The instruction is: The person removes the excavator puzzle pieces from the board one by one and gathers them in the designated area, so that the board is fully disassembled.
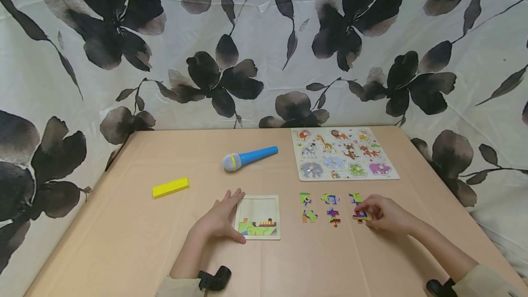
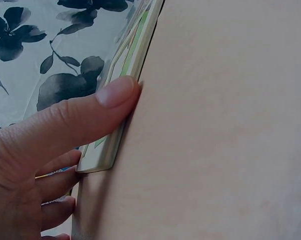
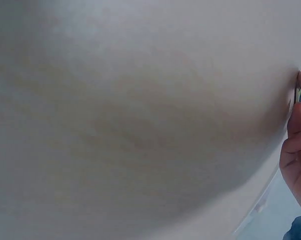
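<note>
blue toy microphone [image 1: 255, 155] | yellow bar [image 1: 171, 188] | animal-picture board [image 1: 340, 145] | floral cloth [image 1: 264, 35] behind table [image 1: 313, 260]

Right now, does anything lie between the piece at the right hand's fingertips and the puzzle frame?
Yes: a purple-red piece, then a green-orange piece, lie between the right hand and the puzzle frame; both look flat.

left sleeve [image 1: 179, 287]: pale beige, ended at the wrist | left wrist unit [image 1: 215, 278]: black, blocky, round-cornered, worn beside the cuff | right sleeve [image 1: 486, 282]: same beige | right wrist unit [image 1: 440, 288]: black, cut off by the lower edge of the head view
</note>
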Motion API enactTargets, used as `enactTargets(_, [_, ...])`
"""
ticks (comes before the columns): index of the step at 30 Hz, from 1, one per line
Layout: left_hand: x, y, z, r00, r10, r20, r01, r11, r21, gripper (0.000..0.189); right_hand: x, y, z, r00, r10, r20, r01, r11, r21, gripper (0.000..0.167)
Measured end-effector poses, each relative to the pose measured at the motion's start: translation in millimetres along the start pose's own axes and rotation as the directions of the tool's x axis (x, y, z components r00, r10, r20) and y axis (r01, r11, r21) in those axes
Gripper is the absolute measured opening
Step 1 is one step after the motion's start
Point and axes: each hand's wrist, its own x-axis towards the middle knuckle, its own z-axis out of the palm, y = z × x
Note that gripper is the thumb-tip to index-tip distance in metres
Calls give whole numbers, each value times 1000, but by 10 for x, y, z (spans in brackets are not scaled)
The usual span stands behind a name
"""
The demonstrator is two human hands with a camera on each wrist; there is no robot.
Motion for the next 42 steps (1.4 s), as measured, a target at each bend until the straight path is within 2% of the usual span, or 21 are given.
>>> enactTargets(5, [-8,-4,-3,1000,-5,3,5,1000,-3,112,-1,-18,2,1000,-6,-7,6,1000,30,35])
enactTargets(10, [-25,-22,5,1000,-3,6,3,1000,-4,112,32,-95,43,997,-59,-55,60,998,16,36])
enactTargets(16, [-42,-35,12,1000,4,4,-4,1000,-3,114,135,-294,176,988,-116,-102,118,993,16,33])
enactTargets(21, [-37,-33,15,1000,10,2,-10,1000,-3,116,298,-518,297,992,-82,-98,88,995,49,32])
enactTargets(26, [-18,-41,12,1000,13,2,-13,1000,3,116,494,-757,456,994,-66,-85,70,997,43,31])
enactTargets(42, [11,-25,10,1000,1,8,-1,1000,16,111,935,-1371,1064,994,-74,75,62,988,144,33])
